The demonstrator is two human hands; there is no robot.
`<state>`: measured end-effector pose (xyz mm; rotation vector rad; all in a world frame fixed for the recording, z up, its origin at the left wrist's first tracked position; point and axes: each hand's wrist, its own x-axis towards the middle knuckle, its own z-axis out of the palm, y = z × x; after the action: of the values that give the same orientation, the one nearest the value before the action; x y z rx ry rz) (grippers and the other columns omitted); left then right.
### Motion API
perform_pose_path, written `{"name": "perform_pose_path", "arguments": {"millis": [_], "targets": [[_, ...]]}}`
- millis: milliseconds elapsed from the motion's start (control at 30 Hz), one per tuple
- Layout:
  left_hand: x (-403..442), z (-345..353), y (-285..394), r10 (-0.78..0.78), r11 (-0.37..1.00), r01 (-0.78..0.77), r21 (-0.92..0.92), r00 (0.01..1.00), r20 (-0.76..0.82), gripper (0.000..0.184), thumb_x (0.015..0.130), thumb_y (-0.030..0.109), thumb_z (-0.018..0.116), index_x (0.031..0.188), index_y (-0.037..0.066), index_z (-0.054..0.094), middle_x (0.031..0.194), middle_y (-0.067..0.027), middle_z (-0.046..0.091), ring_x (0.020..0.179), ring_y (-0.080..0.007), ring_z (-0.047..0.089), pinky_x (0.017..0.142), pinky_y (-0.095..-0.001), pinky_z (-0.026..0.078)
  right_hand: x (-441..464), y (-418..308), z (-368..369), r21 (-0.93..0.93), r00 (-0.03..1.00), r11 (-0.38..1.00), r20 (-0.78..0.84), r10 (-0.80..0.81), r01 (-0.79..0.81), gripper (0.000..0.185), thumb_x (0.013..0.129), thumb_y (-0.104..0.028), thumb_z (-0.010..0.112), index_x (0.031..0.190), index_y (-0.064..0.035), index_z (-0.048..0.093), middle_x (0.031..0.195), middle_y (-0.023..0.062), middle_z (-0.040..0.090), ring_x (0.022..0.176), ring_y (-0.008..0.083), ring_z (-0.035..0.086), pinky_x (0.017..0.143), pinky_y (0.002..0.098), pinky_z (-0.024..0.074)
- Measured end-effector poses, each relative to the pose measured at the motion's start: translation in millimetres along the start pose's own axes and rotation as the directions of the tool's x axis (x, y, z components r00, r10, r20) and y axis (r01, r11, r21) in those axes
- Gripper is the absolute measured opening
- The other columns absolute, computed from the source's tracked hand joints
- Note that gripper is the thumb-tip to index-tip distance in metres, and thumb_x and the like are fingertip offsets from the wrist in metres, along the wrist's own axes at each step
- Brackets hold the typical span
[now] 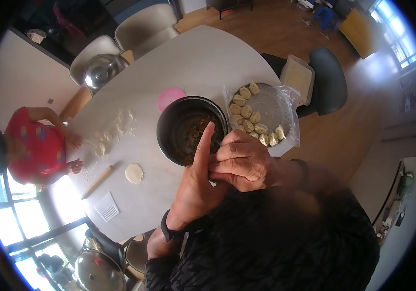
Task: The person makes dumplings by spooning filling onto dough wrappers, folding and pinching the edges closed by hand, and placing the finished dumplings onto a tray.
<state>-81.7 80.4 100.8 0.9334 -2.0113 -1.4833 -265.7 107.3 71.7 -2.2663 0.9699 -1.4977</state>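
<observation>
My left hand (197, 178) and my right hand (243, 161) are pressed together in front of my body, over the near edge of a dark pot (168, 127). On my left hand one finger points up across the pot, while the others are mostly hidden. The fingers of my right hand are curled tightly against my left palm. A small pale spot shows between the hands; what they hold is hidden. Brown chopped filling (199, 128) lies in the pot. Just right of it, several dumplings (254, 117) sit on a round perforated tray (278, 107).
A person in a red top (38, 143) stands at the table's left side, hands near floury dough pieces (102, 148). A rolling pin (97, 182), a dough wrapper (134, 173), a white scraper (106, 207) and a pink disc (171, 98) lie on the table (193, 63).
</observation>
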Motion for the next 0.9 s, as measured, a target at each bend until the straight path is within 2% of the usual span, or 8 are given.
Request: {"name": "perform_pose_path", "arguments": {"millis": [200,233,333,367,467,567,700,900], "targets": [[0,1,-21,0.053,0.981,-0.060,-0.185,0.998,-0.044,0.088,0.079,-0.011,0.071,0.157,0.007,0.035,0.113,-0.0150,0.072,0.109,-0.0219,0.069,0.094,-0.0357,0.054,5,-9,-12,-0.033,0.996,0.995,-0.004,0.094,-0.094,0.028,0.077,-0.017,0.088,0.101,-0.0075,0.076,0.104,0.0040,0.067,0.094,0.0260,0.061,0.077,0.0380,0.0515],[-1,-2,-16,-0.095,0.971,0.100,-0.216,0.995,0.034,0.082,0.080,-0.012,0.073,0.153,0.005,0.039,0.119,-0.0132,0.070,0.112,-0.0183,0.067,0.095,-0.0334,0.055,-5,-2,-7,-0.060,0.999,0.997,-0.006,0.054,-0.054,0.029,0.078,-0.019,0.088,0.102,-0.0065,0.076,0.106,0.0057,0.067,0.093,0.0272,0.062,0.076,0.0386,0.0520],[4,7,-9,-0.163,0.950,0.176,-0.259,0.984,0.071,0.078,0.082,-0.012,0.072,0.151,0.004,0.041,0.122,-0.0132,0.068,0.113,-0.0189,0.067,0.095,-0.0322,0.055,-16,-3,-16,-0.079,0.998,0.995,-0.005,0.063,-0.064,0.043,0.081,-0.024,0.086,0.117,-0.0049,0.073,0.115,0.0103,0.067,0.095,0.0297,0.064,0.078,0.0404,0.0535],[6,11,-11,-0.101,0.969,0.111,-0.223,0.993,0.056,0.082,0.083,-0.015,0.068,0.155,0.005,0.036,0.124,-0.0136,0.067,0.113,-0.0209,0.067,0.096,-0.0326,0.055,-21,-6,-19,-0.059,0.990,0.988,-0.001,0.144,-0.144,0.046,0.081,-0.024,0.087,0.120,-0.0048,0.071,0.116,0.0110,0.067,0.097,0.0299,0.065,0.079,0.0402,0.0538],[11,11,-10,-0.244,0.907,0.294,-0.300,0.950,0.193,0.087,0.083,-0.016,0.066,0.159,0.006,0.028,0.126,-0.0152,0.066,0.115,-0.0221,0.067,0.099,-0.0345,0.055,-38,-9,-32,-0.084,0.941,0.956,0.171,0.291,-0.281,0.059,0.080,-0.024,0.086,0.131,-0.0034,0.063,0.124,0.0125,0.064,0.103,0.0307,0.067,0.085,0.0411,0.0560],[21,21,-30,-0.242,0.872,0.362,-0.330,0.904,0.352,0.092,0.084,-0.018,0.062,0.162,0.008,0.020,0.130,-0.0179,0.063,0.121,-0.0250,0.065,0.103,-0.0369,0.053,-66,-1,-30,-0.094,0.880,0.927,0.292,0.375,-0.364,0.059,0.082,-0.021,0.082,0.134,-0.0042,0.060,0.130,0.0127,0.060,0.107,0.0317,0.068,0.088,0.0409,0.0581],[37,38,-45,-0.238,0.839,0.420,-0.345,0.855,0.460,0.094,0.085,-0.019,0.060,0.163,0.009,0.016,0.136,-0.0208,0.060,0.127,-0.0269,0.061,0.103,-0.0387,0.055,-92,7,-28,-0.085,0.871,0.890,0.178,0.457,-0.449,0.052,0.082,-0.018,0.082,0.128,-0.0066,0.061,0.127,0.0148,0.063,0.108,0.0343,0.069,0.086,0.0416,0.0599],[56,54,-52,-0.323,0.717,0.554,-0.425,0.803,0.501,0.094,0.085,-0.018,0.056,0.164,0.009,0.012,0.143,-0.0240,0.056,0.125,-0.0304,0.063,0.098,-0.0410,0.058,-121,28,-38,0.209,0.666,0.650,0.007,0.746,-0.730,0.051,0.084,-0.017,0.083,0.128,-0.0036,0.061,0.112,0.0136,0.070,0.100,0.0249,0.071,0.083,0.0352,0.0589]]}}
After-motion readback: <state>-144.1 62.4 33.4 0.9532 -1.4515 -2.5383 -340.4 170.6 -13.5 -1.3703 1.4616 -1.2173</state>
